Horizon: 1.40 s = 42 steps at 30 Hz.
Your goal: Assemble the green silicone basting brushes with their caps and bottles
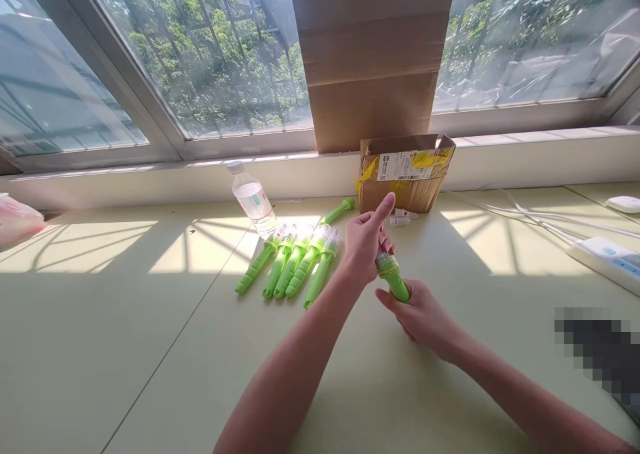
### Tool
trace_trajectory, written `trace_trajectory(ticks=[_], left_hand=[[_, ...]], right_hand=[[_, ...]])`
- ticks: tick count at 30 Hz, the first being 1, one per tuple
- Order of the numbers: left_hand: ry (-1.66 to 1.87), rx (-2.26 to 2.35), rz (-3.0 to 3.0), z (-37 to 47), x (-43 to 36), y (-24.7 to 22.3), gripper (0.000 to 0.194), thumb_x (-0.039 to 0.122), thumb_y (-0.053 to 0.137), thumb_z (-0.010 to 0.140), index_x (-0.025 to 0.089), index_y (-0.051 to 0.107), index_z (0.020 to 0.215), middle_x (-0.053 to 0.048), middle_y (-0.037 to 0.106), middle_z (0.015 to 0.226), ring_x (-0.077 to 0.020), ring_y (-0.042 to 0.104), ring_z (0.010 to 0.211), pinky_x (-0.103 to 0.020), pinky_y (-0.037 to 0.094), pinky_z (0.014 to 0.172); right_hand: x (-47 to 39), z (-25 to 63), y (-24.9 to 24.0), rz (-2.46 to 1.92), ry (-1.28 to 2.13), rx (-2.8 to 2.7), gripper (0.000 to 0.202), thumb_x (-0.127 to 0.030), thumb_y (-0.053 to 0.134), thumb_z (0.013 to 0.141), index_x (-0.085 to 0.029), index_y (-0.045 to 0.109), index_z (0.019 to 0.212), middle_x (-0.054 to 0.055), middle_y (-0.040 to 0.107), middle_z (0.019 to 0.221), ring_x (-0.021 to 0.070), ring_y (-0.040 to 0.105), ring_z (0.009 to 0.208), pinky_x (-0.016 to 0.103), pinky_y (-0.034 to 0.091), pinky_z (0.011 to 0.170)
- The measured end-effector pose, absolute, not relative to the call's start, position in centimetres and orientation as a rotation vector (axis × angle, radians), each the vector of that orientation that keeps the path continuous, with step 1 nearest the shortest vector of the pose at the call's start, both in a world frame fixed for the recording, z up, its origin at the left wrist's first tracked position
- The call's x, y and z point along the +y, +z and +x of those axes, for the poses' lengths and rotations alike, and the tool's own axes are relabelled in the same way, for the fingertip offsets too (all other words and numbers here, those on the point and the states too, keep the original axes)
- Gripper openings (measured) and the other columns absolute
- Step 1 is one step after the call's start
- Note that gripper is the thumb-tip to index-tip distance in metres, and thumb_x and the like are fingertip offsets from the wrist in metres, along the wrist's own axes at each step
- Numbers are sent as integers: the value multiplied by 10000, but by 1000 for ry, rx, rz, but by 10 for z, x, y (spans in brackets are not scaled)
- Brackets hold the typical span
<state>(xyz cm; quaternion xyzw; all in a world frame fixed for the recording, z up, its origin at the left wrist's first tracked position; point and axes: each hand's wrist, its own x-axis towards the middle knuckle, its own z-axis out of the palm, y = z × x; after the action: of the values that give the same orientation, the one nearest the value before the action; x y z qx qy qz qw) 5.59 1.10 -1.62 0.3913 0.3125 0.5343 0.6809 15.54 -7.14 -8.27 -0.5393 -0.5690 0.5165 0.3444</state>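
Indoor workroom of unclear kind: pale-green worktop (150,367) along barred windows (215,54), labelled cardboard box (420,191), white power strip (597,255).

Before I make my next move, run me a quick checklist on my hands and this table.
1. Right hand gripping the green handle of the stick: ok.
2. Left hand closed on the stick's clear end: cannot tell; the thumb is raised and the contact is partly hidden.
3. All loose sticks in one row: not ok; five lie side by side, but one lies behind them, near the box.
4. Bottle standing with its cap on: ok.
5. Bottle apart from the sticks: cannot tell; they overlap in view.
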Motion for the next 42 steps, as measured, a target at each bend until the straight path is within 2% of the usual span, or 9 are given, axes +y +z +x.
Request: trace_trajectory(ticks=[7,14,19,25,27,33,35,38,42], left_hand=[[1033,565,841,49,11,-12,545,555,726,665,191,360,490,94,251,408,-37,284,329,-220,351,356],[946,417,809,45,11,-10,576,568,721,666,188,326,489,93,237,408,-33,272,315,-213,331,346],[899,307,788,42,11,-10,577,605,676,695,186,336,491,99,207,395,-31,247,304,-209,329,348],[932,393,922,46,12,-8,444,573,655,735,192,469,604,91,324,429,-48,347,339,-212,394,403],[949,433,1009,46,15,-8,403,550,645,752,188,500,651,72,405,471,-61,421,384,-221,426,444],[862,652,1373,27,24,-1,341,482,664,759,164,573,838,-34,639,784,-139,621,715,-299,490,691],[767,709,1479,18,26,4,349,429,702,739,170,596,947,-54,667,880,-160,628,802,-336,483,763],[697,749,1542,7,28,10,391,333,733,727,174,603,1060,-76,672,940,-176,627,854,-344,493,772],[685,815,1601,-2,31,12,419,292,711,751,147,610,1131,-61,655,856,-174,631,817,-320,501,737]], right_hand=[[-80,157,-71,-1093,2056,-1112,513,-537,641,810,-229,256,668,-119,235,449,44,133,372,171,102,322],[-83,162,-70,-927,2286,-953,498,-511,704,773,-239,290,731,-135,231,447,40,112,356,143,97,307],[-81,165,-72,-773,2383,-945,466,-473,695,801,-239,296,744,-140,238,439,38,101,345,147,99,300],[-84,148,-78,-845,2122,-950,429,-433,670,823,-226,314,702,-130,246,432,42,144,345,162,118,319],[-84,143,-83,-890,1950,-1036,409,-441,640,843,-214,345,674,-110,303,435,45,214,338,177,180,334],[-79,144,-95,-926,1641,-1099,245,-375,615,873,-187,472,809,-66,448,537,76,384,421,213,339,449],[-78,146,-96,-916,1602,-1099,197,-358,594,890,-182,505,887,-46,492,588,89,431,473,224,367,497],[-78,147,-95,-904,1592,-1109,211,-343,577,900,-182,528,1027,-12,550,681,127,514,583,255,422,577],[-79,146,-94,-933,1564,-1184,271,-345,585,893,-194,543,1114,33,593,841,180,564,770,304,473,686]])
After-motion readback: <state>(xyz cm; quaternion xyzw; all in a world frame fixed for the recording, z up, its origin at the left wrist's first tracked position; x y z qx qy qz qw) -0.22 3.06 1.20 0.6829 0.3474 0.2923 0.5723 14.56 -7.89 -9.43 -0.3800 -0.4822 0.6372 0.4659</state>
